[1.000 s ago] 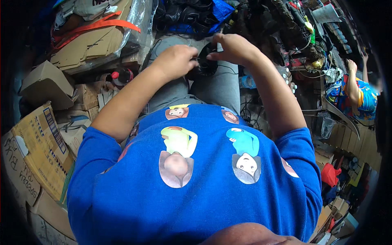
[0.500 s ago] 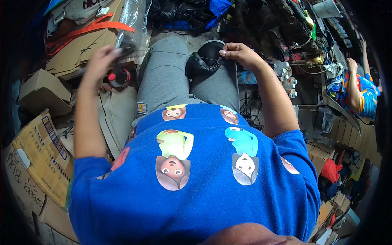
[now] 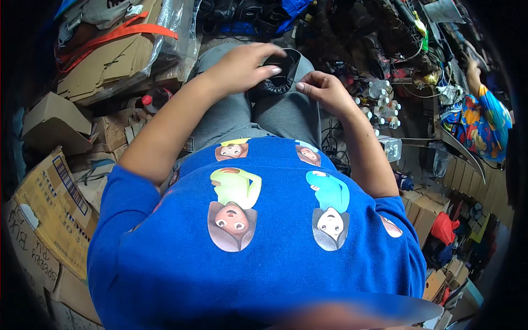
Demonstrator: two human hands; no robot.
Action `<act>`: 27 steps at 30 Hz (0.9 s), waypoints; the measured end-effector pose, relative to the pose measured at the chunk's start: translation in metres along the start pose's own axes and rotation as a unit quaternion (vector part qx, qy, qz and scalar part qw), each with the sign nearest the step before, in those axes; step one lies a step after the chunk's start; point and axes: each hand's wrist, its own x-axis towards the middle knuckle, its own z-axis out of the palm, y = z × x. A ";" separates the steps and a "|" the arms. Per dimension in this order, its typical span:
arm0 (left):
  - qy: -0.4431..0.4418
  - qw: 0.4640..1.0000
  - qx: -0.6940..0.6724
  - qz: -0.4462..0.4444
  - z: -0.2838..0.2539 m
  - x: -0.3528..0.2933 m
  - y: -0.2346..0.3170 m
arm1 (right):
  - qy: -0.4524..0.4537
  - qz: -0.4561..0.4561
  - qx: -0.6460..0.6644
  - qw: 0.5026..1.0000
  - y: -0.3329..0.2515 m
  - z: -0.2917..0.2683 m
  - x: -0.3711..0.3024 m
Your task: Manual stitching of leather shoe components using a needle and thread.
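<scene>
A black rounded piece (image 3: 276, 83) with a gathered, ribbed edge rests on my right thigh; its exact kind is hard to tell. My left hand (image 3: 242, 66) reaches across from the left over its near-left side, with thumb and forefinger apart and slightly blurred. Whether the fingertips touch the piece is unclear. At the piece's right edge, my right hand (image 3: 329, 92) has its thumb and curled fingers drawn together in a pinch. Whatever lies in that pinch is too small to make out. No thread is visible between the hands now.
A bottle with a red cap (image 3: 147, 100) stands left of my legs, near cardboard boxes (image 3: 58, 121). Several clear bottles (image 3: 379, 104) are grouped to the right. Beyond them, another person in a colourful shirt (image 3: 478, 124) sits at the far right. Black items lie ahead on blue sheeting (image 3: 297, 6).
My left hand, which held a taut thread out to the left, has swung right to the black piece. The thread no longer shows. My right hand has shifted slightly down and stays beside it.
</scene>
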 end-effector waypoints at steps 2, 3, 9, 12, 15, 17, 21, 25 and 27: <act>-0.015 0.998 -0.036 0.046 0.026 0.027 -0.020 | 0.003 0.004 0.056 0.998 -0.005 -0.004 -0.002; -0.017 0.998 -0.035 0.046 0.027 0.035 -0.017 | 0.005 0.010 0.113 0.994 -0.008 -0.006 -0.005; -0.169 0.985 -0.009 -0.019 0.027 0.055 -0.008 | 0.055 0.009 0.201 0.978 0.008 -0.045 -0.022; -0.223 0.974 -0.044 -0.020 0.016 0.056 -0.001 | 0.096 0.072 0.006 0.993 0.020 -0.047 -0.023; -0.273 0.958 -0.067 -0.064 0.007 0.062 0.004 | 0.118 -0.047 -0.035 0.991 0.015 -0.040 -0.020; -0.295 0.947 -0.055 -0.111 0.002 0.063 0.008 | 0.109 -0.103 -0.026 0.988 0.004 -0.027 -0.013; -0.312 0.922 -0.158 -0.166 0.006 0.064 -0.007 | 0.090 -0.151 -0.125 0.977 -0.010 -0.016 0.000; -0.303 0.914 -0.209 -0.173 0.007 0.061 -0.011 | 0.069 -0.146 -0.132 0.978 -0.012 -0.013 0.002; -0.299 0.912 -0.221 -0.174 0.009 0.060 -0.014 | 0.069 -0.148 -0.142 0.976 -0.008 -0.014 0.005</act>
